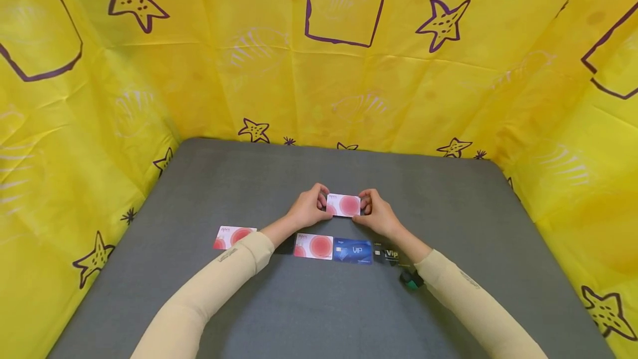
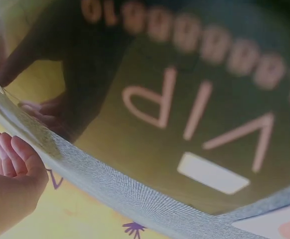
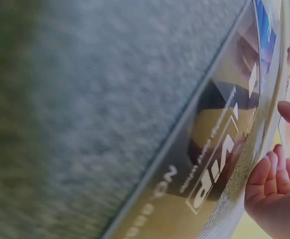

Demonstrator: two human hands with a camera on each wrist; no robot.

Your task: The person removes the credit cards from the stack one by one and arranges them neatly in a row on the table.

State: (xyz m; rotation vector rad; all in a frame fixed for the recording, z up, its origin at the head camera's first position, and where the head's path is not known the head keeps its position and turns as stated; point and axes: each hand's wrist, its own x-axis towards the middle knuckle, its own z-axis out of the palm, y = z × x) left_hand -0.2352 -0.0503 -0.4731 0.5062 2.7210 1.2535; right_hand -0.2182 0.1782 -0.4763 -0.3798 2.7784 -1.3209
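Backdrop: yellow starry sheet [image 1: 209, 71] round a grey table [image 1: 448, 215].
Head: left hand [image 1: 308, 208] and right hand [image 1: 377, 214] pinch a pink card [image 1: 343, 205] mid-frame; row of cards [image 1: 333, 248] just below.
Left wrist: only a dark VIP card [image 2: 185, 114] close up, curled fingers [image 2: 15, 154] lower left.
Right wrist: blurry black VIP card [image 3: 212, 164], fingers [image 3: 272, 174] lower right.

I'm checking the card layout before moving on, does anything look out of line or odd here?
One pink card sits apart from the row on the grey mat, pinched at its ends by the left hand and right hand. The left forearm covers a dark card in the row.
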